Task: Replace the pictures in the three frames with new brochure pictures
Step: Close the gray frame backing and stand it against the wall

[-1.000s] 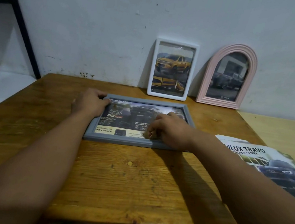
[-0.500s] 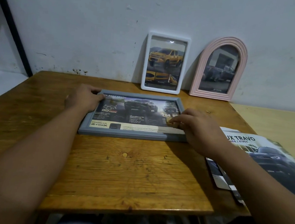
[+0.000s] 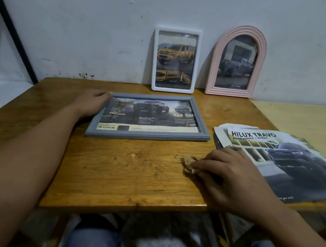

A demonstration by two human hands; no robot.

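Nearest, at 4 o'clock, the right hand pinches a crumpled scrap against the table, beside the brochure. At 12, the grey frame lies flat, the left hand resting relaxed on its edge. Beyond, the white frame and pink frame lean on the wall; a knock to the table could tip them.

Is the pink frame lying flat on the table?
No, the pink frame stands upright against the wall at the back of the table; only the grey frame lies flat.
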